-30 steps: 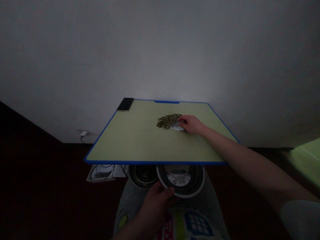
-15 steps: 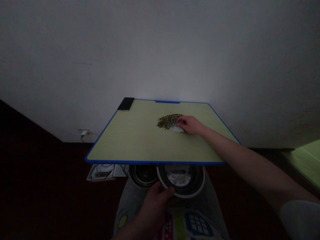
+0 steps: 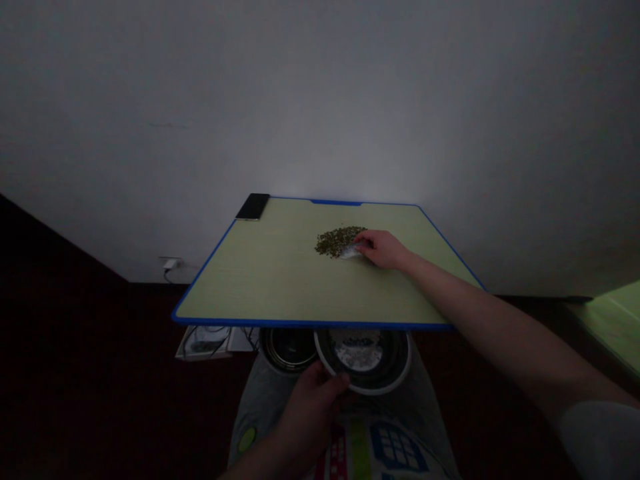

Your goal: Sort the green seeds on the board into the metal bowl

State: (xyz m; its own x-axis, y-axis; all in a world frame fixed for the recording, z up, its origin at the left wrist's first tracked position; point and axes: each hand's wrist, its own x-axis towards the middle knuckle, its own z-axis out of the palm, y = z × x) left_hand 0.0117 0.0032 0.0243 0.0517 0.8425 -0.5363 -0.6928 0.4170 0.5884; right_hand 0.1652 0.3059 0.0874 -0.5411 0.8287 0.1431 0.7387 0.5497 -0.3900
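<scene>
While the left hand (image 3: 311,408) grips a white-rimmed bowl (image 3: 374,385), the right hand (image 3: 384,249) pinches a whitish sheet (image 3: 350,251)

Where thumb and fingers close on it at mid-frame, the sheet meets the lower-right side of the greenish-brown grains (image 3: 331,242) on the blue-edged table (image 3: 260,287). At lower centre, the left thumb overlaps the bowl's rim. Left of centre lies a black phone (image 3: 253,207).

I'm getting a dim, greyish feed. The wall (image 3: 320,100) is palest near the middle of the frame and darkens toward the corners; I can't tell what lights it. The tabletop (image 3: 260,267) takes soft light, while the floor (image 3: 100,380) at lower left sinks nearly to black. I see the right hand (image 3: 383,249) better than the shaded left hand (image 3: 310,407). The lens stretches the forearm (image 3: 480,320) toward lower right.
</scene>
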